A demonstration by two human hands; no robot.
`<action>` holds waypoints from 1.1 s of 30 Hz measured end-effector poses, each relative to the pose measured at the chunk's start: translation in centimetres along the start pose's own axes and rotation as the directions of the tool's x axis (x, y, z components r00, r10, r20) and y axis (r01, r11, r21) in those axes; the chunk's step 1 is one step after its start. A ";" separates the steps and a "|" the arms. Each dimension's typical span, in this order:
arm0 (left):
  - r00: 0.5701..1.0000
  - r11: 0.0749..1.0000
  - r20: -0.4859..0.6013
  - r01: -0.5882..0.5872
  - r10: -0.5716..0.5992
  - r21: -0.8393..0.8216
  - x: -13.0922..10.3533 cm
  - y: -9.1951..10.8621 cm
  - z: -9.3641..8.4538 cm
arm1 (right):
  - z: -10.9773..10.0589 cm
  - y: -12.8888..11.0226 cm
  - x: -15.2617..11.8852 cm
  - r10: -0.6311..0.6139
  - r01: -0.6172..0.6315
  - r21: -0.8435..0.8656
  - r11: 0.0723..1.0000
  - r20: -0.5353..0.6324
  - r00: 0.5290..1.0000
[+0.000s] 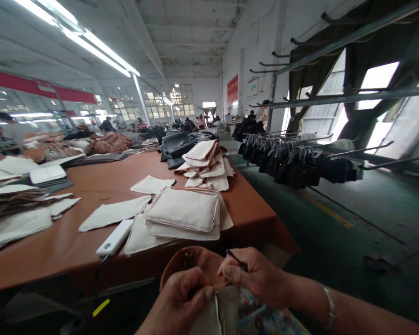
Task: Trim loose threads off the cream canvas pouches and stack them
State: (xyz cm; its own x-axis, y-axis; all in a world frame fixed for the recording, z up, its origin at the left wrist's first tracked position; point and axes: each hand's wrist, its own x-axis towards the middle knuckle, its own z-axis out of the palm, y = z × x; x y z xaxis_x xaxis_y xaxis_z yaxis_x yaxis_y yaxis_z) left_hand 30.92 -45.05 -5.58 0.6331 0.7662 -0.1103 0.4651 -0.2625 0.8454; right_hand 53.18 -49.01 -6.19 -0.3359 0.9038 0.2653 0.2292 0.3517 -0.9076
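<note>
A brown leather-like bag piece (199, 258) with cream cloth backing (226, 308) is held low in front of me, just off the table's near edge. My left hand (186, 295) pinches it along its seam, thumb on top. Close by on the right, my right hand (253, 274) is closed with its fingertips at the same seam. A thin dark tool (236, 259) sticks out from its fingers; its tip is hidden. Nearest on the table lies a stack of cream cloth panels (183, 209) with brown edges.
A brown-covered table (261, 218) holds a white power bank (115, 238) with a cable, another pile of cream panels (204, 160), black folded pieces (176, 146) and more stacks on the left. Black bags (289, 163) hang from a metal rack at right. People sit further back.
</note>
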 end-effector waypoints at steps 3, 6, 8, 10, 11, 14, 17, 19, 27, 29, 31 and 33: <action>1.000 0.997 -0.006 -0.025 0.025 0.069 0.2 0.0 -0.2 | -0.7 -0.9 1.3 -0.003 0.003 -0.004 1.000 0.169 0.986; 0.999 0.999 -0.023 -0.031 0.032 0.045 0.0 0.0 -0.1 | -0.3 -0.8 1.7 0.045 -0.047 0.003 0.999 0.193 0.980; 0.999 0.998 -0.050 -0.005 0.002 -0.059 -0.3 0.0 0.2 | 0.2 0.1 1.6 0.069 -0.077 0.044 0.996 0.174 0.982; 0.998 0.979 -0.058 0.027 -0.040 -0.203 -0.5 0.0 0.5 | 0.6 1.1 1.5 0.044 -0.061 0.107 0.992 0.160 0.986; 0.997 0.963 -0.053 0.037 -0.053 -0.266 -0.5 -0.1 0.7 | 0.7 1.6 1.4 0.021 -0.041 0.135 0.990 0.150 0.989; 0.999 0.955 -0.030 0.009 -0.019 -0.298 -0.1 -0.1 0.8 | 0.5 2.3 1.4 0.043 -0.078 0.226 0.971 0.154 0.987; 0.995 0.983 -0.078 -0.073 0.061 -0.166 0.5 -0.1 0.6 | 0.1 1.9 1.7 0.179 -0.254 0.308 0.917 0.250 0.952; 0.994 0.985 -0.076 -0.093 0.083 -0.147 0.8 -0.2 0.4 | 0.0 1.5 1.9 0.211 -0.289 0.299 0.909 0.265 0.941; 0.991 0.962 -0.033 -0.134 0.130 -0.236 -0.6 -0.5 -1.0 | 0.7 1.6 1.5 0.400 -0.468 0.289 0.835 0.264 0.878; 0.986 0.968 -0.074 -0.162 0.151 -0.191 -1.2 -0.1 -1.1 | 0.6 1.5 1.3 0.405 -0.473 0.284 0.834 0.267 0.874; 0.974 0.969 -0.124 -0.206 0.189 -0.138 -1.4 0.1 -1.1 | 0.6 1.4 1.3 0.414 -0.484 0.281 0.829 0.274 0.868; 0.974 0.972 -0.119 -0.204 0.190 -0.113 -1.3 0.1 -1.0 | 0.8 1.2 1.4 0.415 -0.488 0.288 0.824 0.279 0.866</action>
State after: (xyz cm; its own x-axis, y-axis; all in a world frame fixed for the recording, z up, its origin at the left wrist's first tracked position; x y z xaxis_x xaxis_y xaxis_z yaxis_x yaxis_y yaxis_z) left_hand 29.55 -45.48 -4.89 0.6317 0.7665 0.1157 0.2533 -0.3452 0.9037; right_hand 52.28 -47.46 -7.15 -0.4507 0.8604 -0.2380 0.0894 -0.2218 -0.9710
